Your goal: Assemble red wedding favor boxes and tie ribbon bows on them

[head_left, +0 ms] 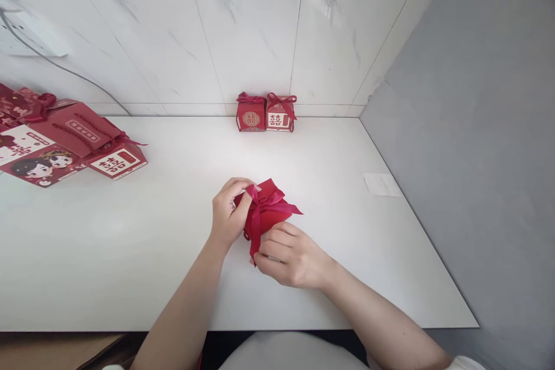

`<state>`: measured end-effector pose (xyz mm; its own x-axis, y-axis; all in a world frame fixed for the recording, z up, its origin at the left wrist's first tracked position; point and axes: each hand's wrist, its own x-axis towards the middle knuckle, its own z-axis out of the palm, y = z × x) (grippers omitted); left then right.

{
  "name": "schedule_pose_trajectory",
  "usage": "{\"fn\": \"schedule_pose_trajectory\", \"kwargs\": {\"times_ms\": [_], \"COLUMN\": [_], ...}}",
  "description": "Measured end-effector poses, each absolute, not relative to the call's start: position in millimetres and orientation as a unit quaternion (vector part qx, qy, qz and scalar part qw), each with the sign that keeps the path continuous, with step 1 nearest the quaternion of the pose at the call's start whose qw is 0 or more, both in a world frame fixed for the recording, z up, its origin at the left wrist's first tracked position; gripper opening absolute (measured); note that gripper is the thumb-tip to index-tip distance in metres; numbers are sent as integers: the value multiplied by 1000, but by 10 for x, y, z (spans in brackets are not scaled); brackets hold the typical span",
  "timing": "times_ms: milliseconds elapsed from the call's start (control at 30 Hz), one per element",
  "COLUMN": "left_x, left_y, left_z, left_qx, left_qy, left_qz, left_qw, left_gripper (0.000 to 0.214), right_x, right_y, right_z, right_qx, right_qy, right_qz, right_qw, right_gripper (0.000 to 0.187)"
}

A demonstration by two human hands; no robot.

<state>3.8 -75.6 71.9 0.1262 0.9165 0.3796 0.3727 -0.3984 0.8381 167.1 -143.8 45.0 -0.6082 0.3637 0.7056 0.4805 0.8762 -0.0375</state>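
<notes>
A small red gift box [271,208] with a dark red ribbon [260,214] sits near the middle of the white table [130,231]. My left hand [229,213] grips the box's left side, its fingers closed on the ribbon at the top. My right hand [290,254] lies at the box's near side and pinches a ribbon tail. The ribbon is tied in a bow whose ends trail to the right and downward.
Two finished red boxes [265,112] with bows stand against the marble wall at the back. A pile of flat red boxes [65,141] lies at the left edge. A white slip of paper [381,184] rests at the right. A cable [65,72] runs along the wall.
</notes>
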Motion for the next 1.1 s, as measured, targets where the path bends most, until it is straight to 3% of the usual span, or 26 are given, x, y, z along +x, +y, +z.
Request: {"fn": "schedule_pose_trajectory", "kwargs": {"times_ms": [200,433,600,667,700,833,967,1100], "left_x": [17,94,150,150,146,134,153,181], "left_y": [-710,-732,-743,-737,-733,-726,-735,-738], "left_z": [682,665,663,652,646,615,588,569], "left_qx": [664,594,562,556,556,567,580,598], "left_qy": [438,496,495,488,487,494,491,462], "left_qz": [445,450,432,422,417,401,382,385], "left_qw": [411,445,502,523,530,523,526,530], "left_gripper": [14,22,28,30,31,33,36,39], "right_x": [1694,1672,1648,1717,1771,2029,2144,2083], "right_y": [-1421,-1431,-1441,-1423,-1409,-1324,-1221,-1164], "right_z": [485,497,464,529,576,736,680,583], "right_qx": [-260,-225,-212,-209,-216,-389,-501,-472], "right_qy": [-884,-888,-895,-891,-883,-767,-652,-568], "right_qz": [-72,-62,-54,-33,-14,121,358,532], "right_qw": [381,397,388,402,417,496,442,415], "right_gripper": [23,26,19,7,4,33,58,56]}}
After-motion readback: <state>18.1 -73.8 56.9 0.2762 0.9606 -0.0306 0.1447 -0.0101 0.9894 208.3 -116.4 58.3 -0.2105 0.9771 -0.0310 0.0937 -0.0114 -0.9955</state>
